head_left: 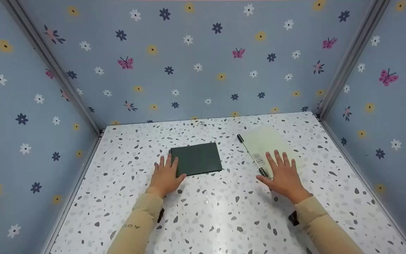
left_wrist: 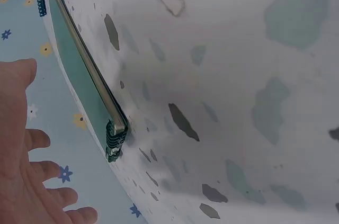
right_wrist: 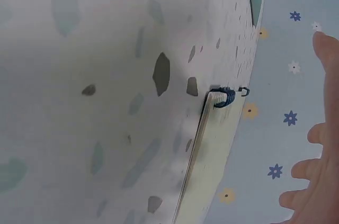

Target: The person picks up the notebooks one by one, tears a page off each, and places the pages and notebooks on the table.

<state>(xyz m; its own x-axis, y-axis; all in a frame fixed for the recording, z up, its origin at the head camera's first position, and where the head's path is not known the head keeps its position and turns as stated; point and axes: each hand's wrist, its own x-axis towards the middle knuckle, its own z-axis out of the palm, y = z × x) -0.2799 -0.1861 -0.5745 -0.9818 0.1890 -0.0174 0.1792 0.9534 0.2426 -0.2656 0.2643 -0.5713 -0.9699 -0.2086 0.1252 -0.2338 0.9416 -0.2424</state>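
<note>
A dark green spiral notebook (head_left: 197,158) lies flat on the speckled table, its coil at the left end. My left hand (head_left: 165,177) is over that coil end with fingers spread; in the left wrist view a gap shows between the hand (left_wrist: 21,155) and the notebook (left_wrist: 85,68). To the right lies a pale cream spiral notebook (head_left: 264,141), tilted, with a barcode label near its coil edge. My right hand (head_left: 285,177) hovers over its near end, fingers spread and holding nothing. In the right wrist view the hand (right_wrist: 318,166) is apart from the cream notebook (right_wrist: 209,155).
The white speckled tabletop (head_left: 196,218) is bounded by blue flower-patterned panels at the back (head_left: 203,49), left (head_left: 19,141) and right (head_left: 386,141). Grey metal posts stand at the two back corners. A dark strap piece (head_left: 294,218) shows beside the right sleeve.
</note>
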